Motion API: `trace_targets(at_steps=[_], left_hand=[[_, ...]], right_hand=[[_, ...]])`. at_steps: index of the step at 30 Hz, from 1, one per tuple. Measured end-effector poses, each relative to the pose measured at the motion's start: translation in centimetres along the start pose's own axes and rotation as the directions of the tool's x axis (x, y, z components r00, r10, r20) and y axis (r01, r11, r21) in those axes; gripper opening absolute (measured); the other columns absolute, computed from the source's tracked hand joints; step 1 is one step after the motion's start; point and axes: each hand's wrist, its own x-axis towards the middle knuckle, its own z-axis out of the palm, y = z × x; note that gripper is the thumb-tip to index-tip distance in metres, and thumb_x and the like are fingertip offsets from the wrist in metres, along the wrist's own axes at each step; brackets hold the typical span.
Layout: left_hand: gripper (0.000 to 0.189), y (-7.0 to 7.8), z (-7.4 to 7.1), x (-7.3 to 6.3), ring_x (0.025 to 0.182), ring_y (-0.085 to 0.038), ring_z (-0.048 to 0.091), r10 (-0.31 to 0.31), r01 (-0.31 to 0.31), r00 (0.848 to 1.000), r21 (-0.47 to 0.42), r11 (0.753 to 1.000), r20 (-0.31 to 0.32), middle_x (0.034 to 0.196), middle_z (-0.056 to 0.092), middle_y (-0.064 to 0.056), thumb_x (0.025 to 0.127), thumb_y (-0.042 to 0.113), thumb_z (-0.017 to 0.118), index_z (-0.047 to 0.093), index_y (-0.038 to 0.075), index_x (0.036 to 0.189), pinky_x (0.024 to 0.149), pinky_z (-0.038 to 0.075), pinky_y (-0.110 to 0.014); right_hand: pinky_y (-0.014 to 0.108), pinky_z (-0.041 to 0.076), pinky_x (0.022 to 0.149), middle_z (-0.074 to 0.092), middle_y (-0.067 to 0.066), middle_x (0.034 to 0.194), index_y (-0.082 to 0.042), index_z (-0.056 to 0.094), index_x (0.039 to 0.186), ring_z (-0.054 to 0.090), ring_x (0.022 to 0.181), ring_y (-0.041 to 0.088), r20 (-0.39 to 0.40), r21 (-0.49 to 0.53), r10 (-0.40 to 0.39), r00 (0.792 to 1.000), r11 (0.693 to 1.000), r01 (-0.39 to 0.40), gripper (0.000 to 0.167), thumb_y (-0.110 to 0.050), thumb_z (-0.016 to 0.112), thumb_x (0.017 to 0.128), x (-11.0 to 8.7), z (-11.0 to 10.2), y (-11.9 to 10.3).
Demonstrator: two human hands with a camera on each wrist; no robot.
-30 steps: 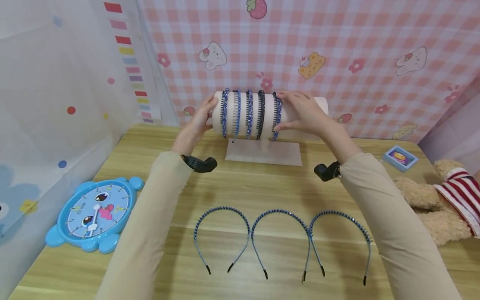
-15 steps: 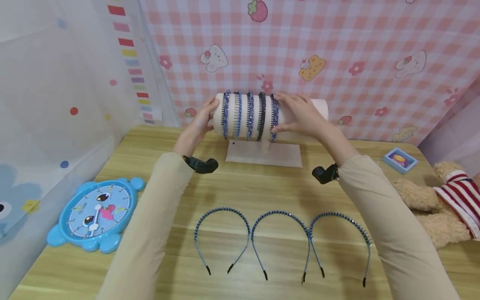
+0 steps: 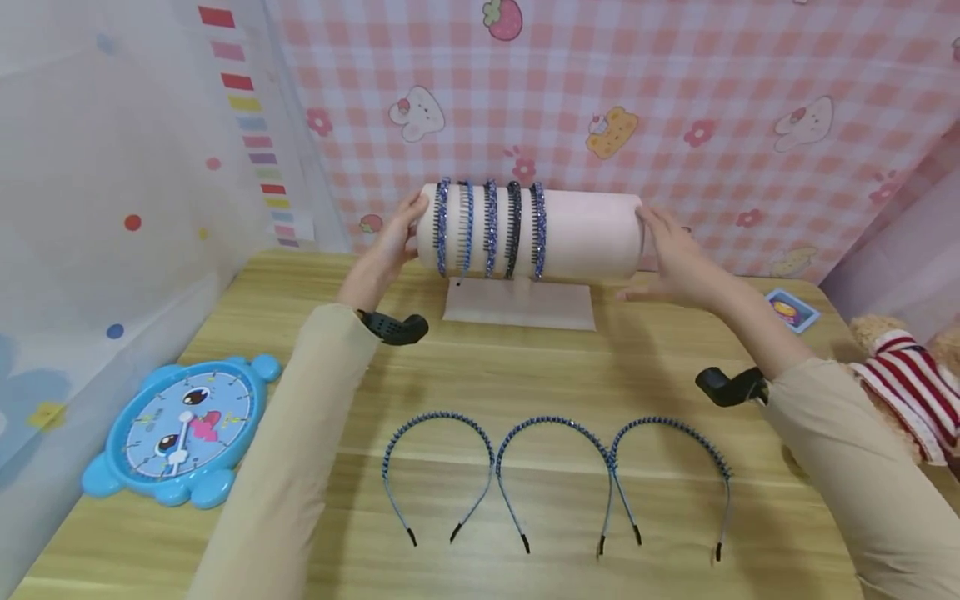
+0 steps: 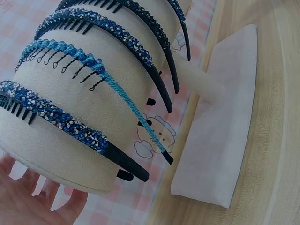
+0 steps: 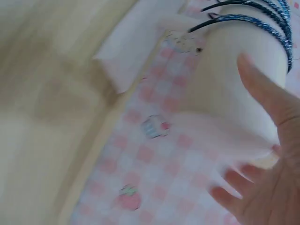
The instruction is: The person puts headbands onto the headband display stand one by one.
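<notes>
A pale cylindrical headband stand point(image 3: 592, 233) lies across its flat base point(image 3: 517, 303) at the back of the table. Several glittery toothed headbands ring its left half, among them a thin light-blue wrapped headband point(image 4: 112, 84) and a black headband point(image 3: 513, 229). My left hand point(image 3: 392, 242) rests against the cylinder's left end, fingers spread and touching the end rim in the left wrist view. By the right end, my right hand point(image 3: 678, 258) is spread, thumb apart from the fingers; blur hides whether the fingertips touch. Three thin blue headbands point(image 3: 555, 421) lie side by side in front.
A blue toy clock point(image 3: 187, 429) lies at the left. To the right are a small blue-framed box point(image 3: 793, 310) and a teddy bear point(image 3: 903, 375) in a striped shirt. A pink checked cloth point(image 3: 570, 92) hangs behind the stand.
My right hand has let go of the rightmost headband on the cylinder and moved right to the cylinder's end. That headband sits slightly further left. The left hand stays at its end.
</notes>
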Motion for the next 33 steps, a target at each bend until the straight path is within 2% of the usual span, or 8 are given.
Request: trace_targets(at_steps=[4, 7, 11, 14, 16, 21, 27, 33], left_hand=[[0.06, -0.1, -0.2, 0.0, 0.136, -0.02, 0.025, -0.001, 0.001, 1.0, 0.002, 1.0, 0.01, 0.151, 0.021, 0.001, 0.095, 0.044, 0.036, 0.011, 0.027, 0.147, 0.11, 0.023, -0.045], [0.06, -0.1, -0.3, 0.0, 0.137, -0.02, 0.023, -0.006, 0.006, 1.0, 0.005, 1.0, 0.012, 0.152, 0.018, 0.002, 0.095, 0.045, 0.036, 0.011, 0.028, 0.147, 0.11, 0.022, -0.045], [0.06, -0.1, -0.3, -0.1, 0.137, -0.02, 0.024, -0.004, 0.004, 1.0, 0.001, 1.0, 0.009, 0.152, 0.019, 0.002, 0.095, 0.045, 0.036, 0.012, 0.027, 0.147, 0.11, 0.022, -0.045], [0.059, 0.0, -0.2, -0.1, 0.136, -0.02, 0.025, -0.003, 0.003, 1.0, -0.004, 1.0, 0.011, 0.151, 0.023, 0.001, 0.096, 0.043, 0.035, 0.012, 0.026, 0.147, 0.11, 0.023, -0.044], [0.058, 0.1, -0.2, 0.0, 0.136, -0.02, 0.025, -0.004, 0.004, 1.0, -0.007, 1.0, 0.016, 0.151, 0.023, 0.001, 0.096, 0.042, 0.035, 0.012, 0.026, 0.147, 0.11, 0.023, -0.044], [0.059, 0.2, -0.1, 0.1, 0.137, -0.02, 0.025, -0.009, 0.009, 1.0, -0.008, 1.0, 0.021, 0.152, 0.021, 0.002, 0.096, 0.042, 0.035, 0.012, 0.026, 0.147, 0.11, 0.023, -0.044], [0.059, 0.2, -0.1, 0.1, 0.135, -0.019, 0.027, -0.01, 0.011, 1.0, -0.008, 1.0, 0.023, 0.151, 0.023, 0.001, 0.096, 0.043, 0.035, 0.011, 0.026, 0.147, 0.109, 0.023, -0.044], [0.059, 0.1, -0.2, 0.1, 0.135, -0.019, 0.026, -0.015, 0.015, 1.0, 0.001, 1.0, 0.024, 0.151, 0.021, 0.002, 0.096, 0.044, 0.035, 0.011, 0.027, 0.147, 0.11, 0.023, -0.044]], right_hand=[[0.064, 0.027, 0.099, 0.008, 0.033, 0.145, -0.007, -0.011, 0.146, 0.023, 0.127, 0.053, 0.136, 0.126, 0.018, 0.991, 0.991, -0.035, 0.115, -0.023, 0.077, 0.073, -2.8, 0.9, 1.8], [0.062, 0.034, 0.095, 0.019, 0.036, 0.14, 0.0, 0.002, 0.145, 0.032, 0.121, 0.055, 0.264, 0.093, 0.037, 0.964, 0.994, -0.064, 0.105, -0.03, 0.074, 0.076, -4.7, 1.8, 2.9], [0.052, 0.045, 0.086, 0.047, 0.033, 0.123, 0.006, 0.033, 0.133, 0.05, 0.108, 0.047, 0.497, -0.016, 0.064, 0.865, 0.998, -0.065, 0.085, -0.041, 0.073, 0.074, -6.7, 3.4, 4.3], [0.04, 0.049, 0.08, 0.057, 0.022, 0.108, 0.004, 0.047, 0.118, 0.056, 0.097, 0.032, 0.64, 0.004, 0.07, 0.765, 0.995, -0.095, 0.067, -0.037, 0.075, 0.073, -7.7, 4.8, 5.0], [0.032, 0.048, 0.074, 0.058, 0.014, 0.099, 0.002, 0.052, 0.107, 0.055, 0.088, 0.021, 0.682, 0.044, 0.059, 0.729, 0.992, -0.121, 0.052, -0.028, 0.076, 0.073, -8.1, 5.6, 5.5], [0.02, 0.041, 0.059, 0.053, 0.004, 0.081, -0.001, 0.053, 0.089, 0.047, 0.068, 0.008, 0.677, 0.071, 0.037, 0.735, 0.991, -0.114, 0.016, -0.005, 0.065, 0.079, -8.3, 6.6, 6.3], [0.031, 0.051, 0.056, 0.05, 0.012, 0.082, 0.003, 0.046, 0.096, 0.053, 0.067, 0.018, 0.667, 0.018, 0.182, 0.723, 0.966, -0.259, 0.015, -0.005, 0.05, 0.085, -7.3, 4.8, 6.6], [0.035, 0.055, 0.062, 0.061, 0.016, 0.089, 0.011, 0.048, 0.107, 0.06, 0.074, 0.018, 0.549, 0.036, 0.204, 0.811, 0.963, -0.268, 0.032, -0.016, 0.054, 0.091, -5.7, 0.5, 7.1]])
